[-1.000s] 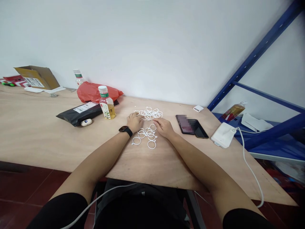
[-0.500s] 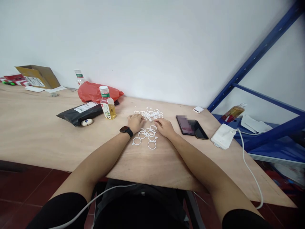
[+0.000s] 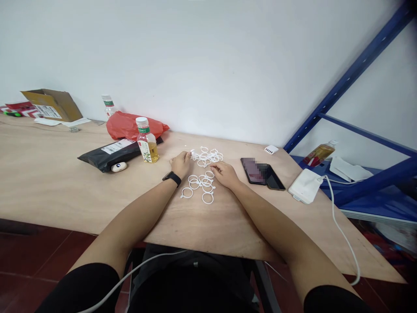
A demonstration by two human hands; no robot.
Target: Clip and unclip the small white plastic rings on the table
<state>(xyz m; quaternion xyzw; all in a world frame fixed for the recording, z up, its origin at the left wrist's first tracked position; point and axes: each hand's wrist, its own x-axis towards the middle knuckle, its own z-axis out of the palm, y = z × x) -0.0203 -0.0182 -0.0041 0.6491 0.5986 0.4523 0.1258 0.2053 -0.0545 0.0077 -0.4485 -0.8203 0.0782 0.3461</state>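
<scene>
Bare table (image 3: 211, 226) is left open at 6 o'clock of the hands, down to its near edge; two phones (image 3: 262, 171) are set at 3 o'clock, one bottle (image 3: 147, 141) at 10. A white ring (image 3: 193, 153), its facing unclear, is pinched in the left hand (image 3: 180, 164) at 9 o'clock of the far heap (image 3: 210, 156). The right hand (image 3: 225, 174) is curled beside the near cluster (image 3: 200, 186), roughly eight flat rings; its grip cannot be told.

Thin white plastic rings (image 3: 203, 180); light brown wooden worktop (image 3: 65, 187); crinkly red plastic bag (image 3: 130, 126); flat black parcel bag (image 3: 97, 158) with a white label; blue metal rack (image 3: 352, 71).
</scene>
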